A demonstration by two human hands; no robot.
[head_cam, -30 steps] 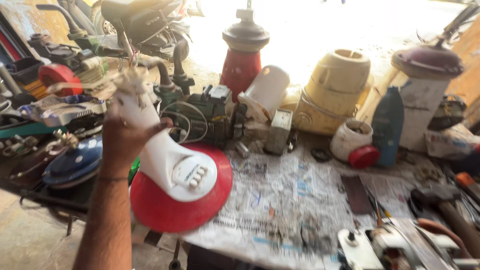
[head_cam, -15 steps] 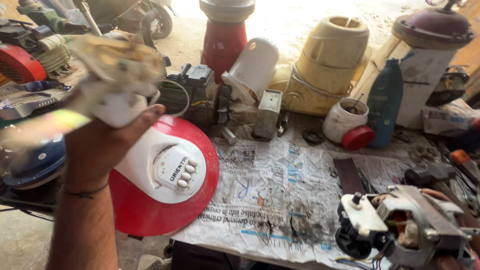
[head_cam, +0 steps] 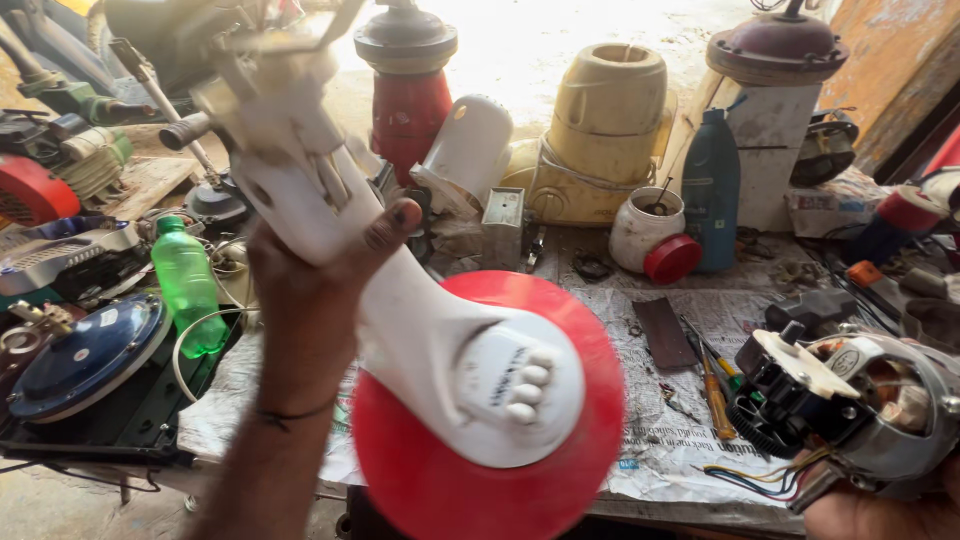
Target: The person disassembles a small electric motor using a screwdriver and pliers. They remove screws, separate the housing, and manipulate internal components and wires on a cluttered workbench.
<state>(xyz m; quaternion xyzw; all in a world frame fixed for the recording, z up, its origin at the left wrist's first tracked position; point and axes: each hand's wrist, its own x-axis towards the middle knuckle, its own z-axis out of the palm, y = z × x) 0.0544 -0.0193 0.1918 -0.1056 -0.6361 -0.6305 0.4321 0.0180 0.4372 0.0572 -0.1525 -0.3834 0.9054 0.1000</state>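
My left hand (head_cam: 310,290) grips the white neck of a table fan stand (head_cam: 400,330), lifted and tilted toward me. Its round red base (head_cam: 560,440) faces the camera, with a white panel of push buttons (head_cam: 520,385) on it. At the lower right my right hand (head_cam: 870,510), mostly out of frame, holds a grey fan motor (head_cam: 860,405) with a black end piece and loose coloured wires (head_cam: 750,478). Both are above the newspaper-covered bench (head_cam: 660,420).
On the bench stand a red and white mixer base (head_cam: 405,90), a white motor housing (head_cam: 465,150), a cream casing (head_cam: 600,130), a blue bottle (head_cam: 712,190), a white jar with a red lid (head_cam: 650,230) and screwdrivers (head_cam: 715,385). A green bottle (head_cam: 187,285) and a blue cover (head_cam: 85,355) lie left.
The fan stand has come up closer to the camera and tilted, its red base now facing me. The motor in my right hand has moved further into view at lower right.
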